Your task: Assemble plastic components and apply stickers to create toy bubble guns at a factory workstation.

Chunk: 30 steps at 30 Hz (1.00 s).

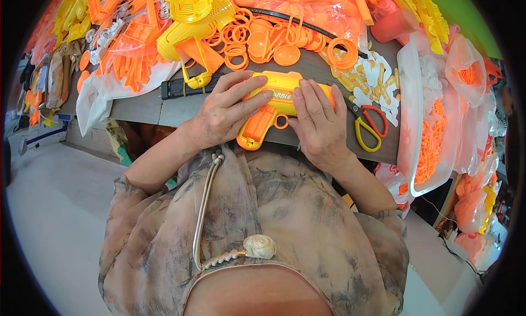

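Observation:
Near the table's front edge, both of my hands hold a yellow and orange toy gun (282, 98), its orange grip pointing toward me and a small ring-shaped trigger beside the grip. My left hand (227, 109) wraps the left end, with fingers laid over the yellow body above the grip. Around the right end closes my right hand (322, 124), its fingertips pressing on the yellow side and its thumb low on the near side. Part of the body's right end is hidden under those fingers. Scissors (368, 131) with red and yellow handles lie just right of my right hand.
Across the table's back are heaped orange plastic rings and discs (263, 42), plus yellow shells (192, 28). Sticker pieces (378, 83) lie beyond the scissors. At right stands a white tub (407, 69) of small orange parts. A dark flat strip (178, 88) lies left of the toy.

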Tool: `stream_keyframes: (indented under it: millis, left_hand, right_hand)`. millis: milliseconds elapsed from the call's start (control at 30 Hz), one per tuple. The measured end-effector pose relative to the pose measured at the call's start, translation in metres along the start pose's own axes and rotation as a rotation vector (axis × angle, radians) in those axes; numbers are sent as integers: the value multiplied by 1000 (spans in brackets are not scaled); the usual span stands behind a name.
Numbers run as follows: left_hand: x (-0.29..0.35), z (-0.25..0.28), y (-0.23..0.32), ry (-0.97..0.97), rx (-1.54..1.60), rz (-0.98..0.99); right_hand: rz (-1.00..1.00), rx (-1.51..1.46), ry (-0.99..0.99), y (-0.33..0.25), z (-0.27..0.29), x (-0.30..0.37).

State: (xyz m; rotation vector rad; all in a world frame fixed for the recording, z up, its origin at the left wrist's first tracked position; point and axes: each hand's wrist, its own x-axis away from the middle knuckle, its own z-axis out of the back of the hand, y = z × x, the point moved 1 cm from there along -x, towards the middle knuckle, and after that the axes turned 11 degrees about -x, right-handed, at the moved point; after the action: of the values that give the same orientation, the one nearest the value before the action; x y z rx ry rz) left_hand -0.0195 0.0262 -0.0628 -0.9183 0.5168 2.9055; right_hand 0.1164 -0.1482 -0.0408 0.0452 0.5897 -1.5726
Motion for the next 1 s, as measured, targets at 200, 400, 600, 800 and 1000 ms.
stream_keyframes:
  millis: [200,400,600,800,1000]
  left_hand:
    - [-2,1,1,-25,-18,5]
    - [3,-2,11,41,18,8]
    - [1,-14,15,223,276,314]
    - [-10,-21,17,158,938,621]
    - [-10,18,1,530,1017,753]
  right_hand:
    - [10,51,-22,1,3,-8]
    - [34,46,-6,-4,3,-1]
    - [-629,-1284,502,8,13,4]
    - [-257,-646,341,-15,48,-39]
    - [109,-7,119,-59,-17,-68]
